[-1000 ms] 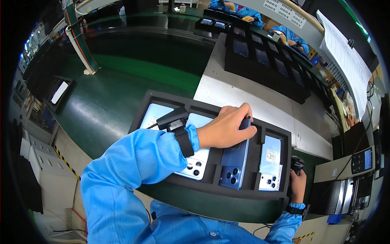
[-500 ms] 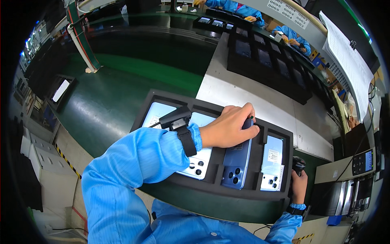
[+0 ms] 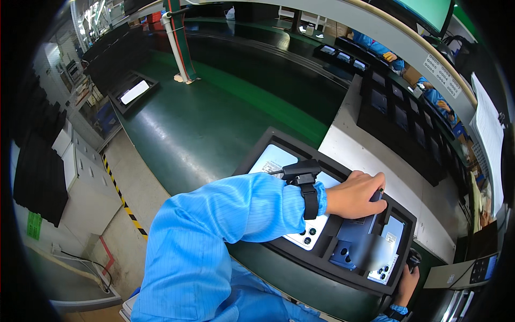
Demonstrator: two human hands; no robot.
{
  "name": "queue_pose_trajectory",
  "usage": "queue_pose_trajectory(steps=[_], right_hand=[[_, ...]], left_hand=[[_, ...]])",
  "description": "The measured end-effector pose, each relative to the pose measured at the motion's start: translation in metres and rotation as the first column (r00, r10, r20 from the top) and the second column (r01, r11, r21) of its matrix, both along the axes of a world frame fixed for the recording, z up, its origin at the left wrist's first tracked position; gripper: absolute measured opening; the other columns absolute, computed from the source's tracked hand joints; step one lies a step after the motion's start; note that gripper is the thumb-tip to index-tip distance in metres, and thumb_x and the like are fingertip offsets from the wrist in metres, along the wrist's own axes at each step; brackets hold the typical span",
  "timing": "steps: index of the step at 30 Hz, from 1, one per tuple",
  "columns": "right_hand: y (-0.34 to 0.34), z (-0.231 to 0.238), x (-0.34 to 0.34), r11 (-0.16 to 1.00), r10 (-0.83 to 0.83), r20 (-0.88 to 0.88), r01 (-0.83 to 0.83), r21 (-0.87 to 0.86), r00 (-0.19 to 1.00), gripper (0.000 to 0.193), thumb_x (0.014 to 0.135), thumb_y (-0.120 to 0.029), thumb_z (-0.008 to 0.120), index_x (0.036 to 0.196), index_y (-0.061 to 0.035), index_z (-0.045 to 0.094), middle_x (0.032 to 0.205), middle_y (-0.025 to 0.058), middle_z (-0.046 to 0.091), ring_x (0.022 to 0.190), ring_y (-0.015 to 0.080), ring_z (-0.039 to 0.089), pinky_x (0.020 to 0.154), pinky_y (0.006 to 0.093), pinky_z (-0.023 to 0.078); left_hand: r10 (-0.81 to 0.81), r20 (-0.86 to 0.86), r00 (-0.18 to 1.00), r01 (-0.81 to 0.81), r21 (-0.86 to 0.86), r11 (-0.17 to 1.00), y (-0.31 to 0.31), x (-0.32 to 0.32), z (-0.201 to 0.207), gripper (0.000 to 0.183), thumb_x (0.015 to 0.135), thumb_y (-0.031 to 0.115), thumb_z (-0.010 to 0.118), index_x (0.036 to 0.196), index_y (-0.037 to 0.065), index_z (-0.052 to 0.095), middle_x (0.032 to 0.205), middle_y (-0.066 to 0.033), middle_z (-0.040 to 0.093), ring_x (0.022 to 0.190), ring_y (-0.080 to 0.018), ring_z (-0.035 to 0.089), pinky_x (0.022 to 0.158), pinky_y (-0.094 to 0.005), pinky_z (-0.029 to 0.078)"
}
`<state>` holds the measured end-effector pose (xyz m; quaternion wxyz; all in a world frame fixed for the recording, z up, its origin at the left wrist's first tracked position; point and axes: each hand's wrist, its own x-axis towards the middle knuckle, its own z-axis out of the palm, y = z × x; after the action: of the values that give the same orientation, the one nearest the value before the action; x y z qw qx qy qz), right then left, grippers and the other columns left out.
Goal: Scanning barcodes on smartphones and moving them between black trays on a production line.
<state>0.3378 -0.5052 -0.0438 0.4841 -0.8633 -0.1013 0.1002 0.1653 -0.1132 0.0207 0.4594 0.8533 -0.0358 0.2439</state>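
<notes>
Blue phone [image 3: 350, 236]: sat in the black tray [image 3: 322, 256], third from the left; camera end toward the person, far end within the left grip [image 3: 355, 195].
Left grip: closed on the phone's far end, thumb on the right-hand side, fingers curled over the far edge. Whether that end stood clear of its slot could not be told.
Right grip [image 3: 407, 284]: closed around a black handheld tool [image 3: 413, 258], just right of the tray.
Pale phones [image 3: 394, 229]: three in the tray, two left of the blue one, one right.
Bench [image 3: 214, 134]: green, under the tray.
</notes>
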Motion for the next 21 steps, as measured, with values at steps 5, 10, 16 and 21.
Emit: queue_pose_trajectory(steps=[5, 10, 16, 21], right_hand=[[0.001, -0.001, -0.01, 0.943, -0.315, 0.661, 0.304, 0.137, 0.68, 0.056, 0.1, -0.023, 0.066, 0.149, -0.0064, 0.044, 0.101, 0.0102, 0.06, 0.088, 0.0191, 0.057, 0.08, 0.0317, 0.049], [-0.029, 0.074, -0.007, 0.803, -0.59, 0.606, 0.304, 0.513, 0.534, 0.043, 0.1, -0.02, 0.062, 0.135, 0.0003, 0.049, 0.114, 0.0194, 0.063, 0.097, 0.0304, 0.067, 0.081, 0.0408, 0.056], [-0.131, 0.109, 0.102, 0.739, -0.669, 0.521, 0.553, 0.385, 0.53, 0.045, 0.105, -0.039, 0.049, 0.11, 0.0042, 0.056, 0.101, 0.0156, 0.068, 0.072, 0.0267, 0.068, 0.057, 0.0398, 0.056], [-0.311, 0.064, 0.237, 0.424, -0.28, 0.934, 0.902, -0.089, 0.223, 0.033, 0.091, -0.039, 0.066, 0.113, -0.0136, 0.064, 0.094, 0.0027, 0.069, 0.073, 0.0177, 0.07, 0.053, 0.0342, 0.052]], left_hand=[[-0.043, -0.059, 0.997, 0.043, 0.008, 0.999, 0.004, -0.003, 0.008, 0.033, 0.093, 0.032, 0.062, 0.106, 0.005, 0.048, 0.09, -0.0188, 0.063, 0.093, -0.038, 0.06, 0.101, -0.0457, 0.037], [-0.038, -0.078, 0.996, 0.038, -0.008, 0.999, 0.002, -0.005, 0.009, 0.035, 0.094, 0.035, 0.061, 0.106, 0.005, 0.048, 0.089, -0.0201, 0.063, 0.098, -0.0404, 0.057, 0.103, -0.0466, 0.036], [-0.03, -0.124, 0.992, 0.029, -0.008, 1.0, 0.006, -0.012, 0.015, 0.037, 0.094, 0.036, 0.06, 0.107, 0.004, 0.047, 0.092, -0.0217, 0.063, 0.102, -0.042, 0.055, 0.102, -0.0481, 0.037], [-0.063, -0.1, 0.993, 0.061, -0.017, 0.998, 0.0, -0.001, 0.009, 0.04, 0.093, 0.038, 0.061, 0.108, 0.004, 0.048, 0.096, -0.0238, 0.063, 0.101, -0.0432, 0.054, 0.099, -0.0492, 0.039]])
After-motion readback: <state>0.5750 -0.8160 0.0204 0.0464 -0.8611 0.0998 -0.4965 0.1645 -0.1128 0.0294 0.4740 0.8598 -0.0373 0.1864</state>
